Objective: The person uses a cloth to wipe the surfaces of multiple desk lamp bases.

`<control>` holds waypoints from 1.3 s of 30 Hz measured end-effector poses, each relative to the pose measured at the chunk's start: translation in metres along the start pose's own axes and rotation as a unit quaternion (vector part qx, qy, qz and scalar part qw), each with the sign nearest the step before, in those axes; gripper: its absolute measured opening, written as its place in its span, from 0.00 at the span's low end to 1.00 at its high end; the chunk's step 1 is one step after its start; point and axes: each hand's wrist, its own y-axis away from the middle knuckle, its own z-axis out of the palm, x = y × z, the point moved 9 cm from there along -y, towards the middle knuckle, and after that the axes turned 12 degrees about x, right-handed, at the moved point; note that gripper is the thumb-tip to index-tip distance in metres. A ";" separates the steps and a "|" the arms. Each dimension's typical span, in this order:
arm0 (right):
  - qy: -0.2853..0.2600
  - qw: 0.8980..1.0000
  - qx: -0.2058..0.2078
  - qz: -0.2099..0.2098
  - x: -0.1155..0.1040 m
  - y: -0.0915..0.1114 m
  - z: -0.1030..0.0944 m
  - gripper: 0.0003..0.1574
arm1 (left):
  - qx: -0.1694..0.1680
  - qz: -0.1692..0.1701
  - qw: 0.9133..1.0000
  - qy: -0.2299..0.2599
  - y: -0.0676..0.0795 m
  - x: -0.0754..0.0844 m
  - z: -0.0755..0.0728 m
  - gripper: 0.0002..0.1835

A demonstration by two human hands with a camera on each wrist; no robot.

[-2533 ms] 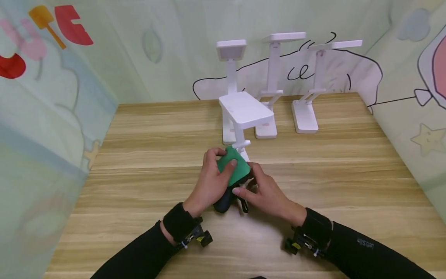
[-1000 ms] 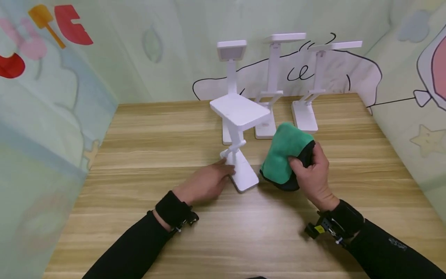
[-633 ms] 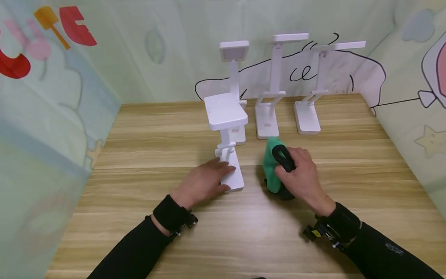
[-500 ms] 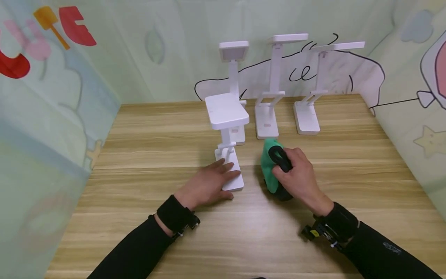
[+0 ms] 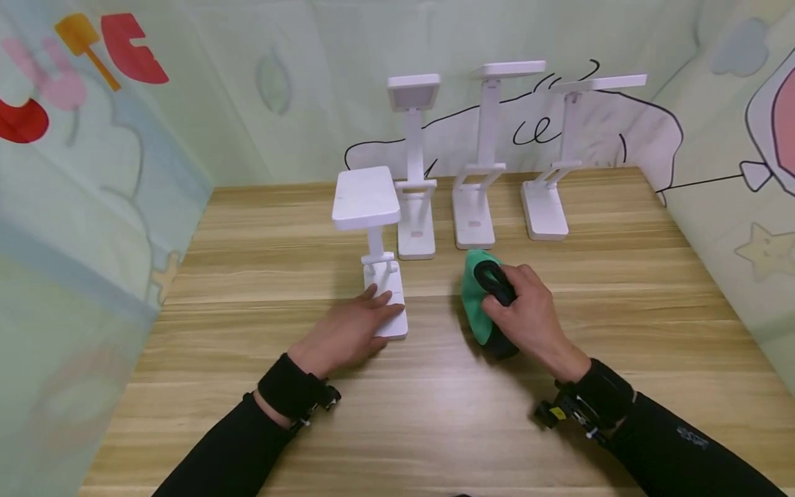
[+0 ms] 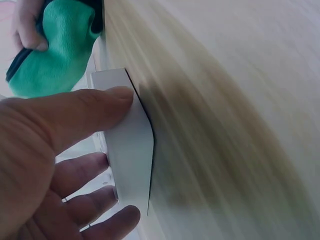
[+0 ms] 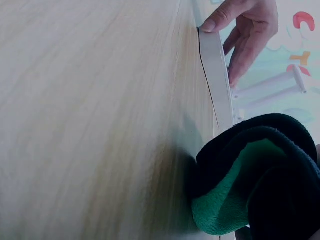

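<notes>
A white desk lamp (image 5: 366, 200) stands nearest, its flat head tilted over its base. My left hand (image 5: 348, 331) rests on that base (image 5: 385, 304) with spread fingers. In the left wrist view the thumb (image 6: 107, 107) touches the side face of the base, and the other fingertips lie at its upper edge. My right hand (image 5: 528, 310) grips a folded green cloth with a black underside (image 5: 477, 304), held to the right of the lamp. The right wrist view shows the cloth (image 7: 225, 205) close over the tabletop, its black fold toward the camera; the gripping fingers are mostly hidden.
Three more white desk lamps stand along the back edge: a left one (image 5: 416, 231), a middle one (image 5: 474, 217) and a right one (image 5: 545, 210). Printed curtains surround the wooden table (image 5: 447, 428) at the back and both sides.
Both hands first held the cloth by the lamp base. The right hand then took the cloth right and folded it over, while the left hand moved onto the base. The lamp turned and shifted left.
</notes>
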 end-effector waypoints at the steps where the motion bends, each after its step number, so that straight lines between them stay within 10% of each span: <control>1: 0.001 1.000 0.000 0.000 0.000 0.000 0.000 0.23 | -0.002 -0.006 1.000 0.004 0.001 -0.003 0.000 0.32; 13: 0.003 1.000 -0.002 0.003 0.003 0.000 0.001 0.24 | -0.002 -0.077 0.997 0.029 0.003 -0.049 -0.008 0.30; 39: 0.003 1.000 -0.020 0.010 0.003 -0.003 0.011 0.23 | -0.006 -0.143 0.990 -0.001 -0.043 -0.112 -0.010 0.29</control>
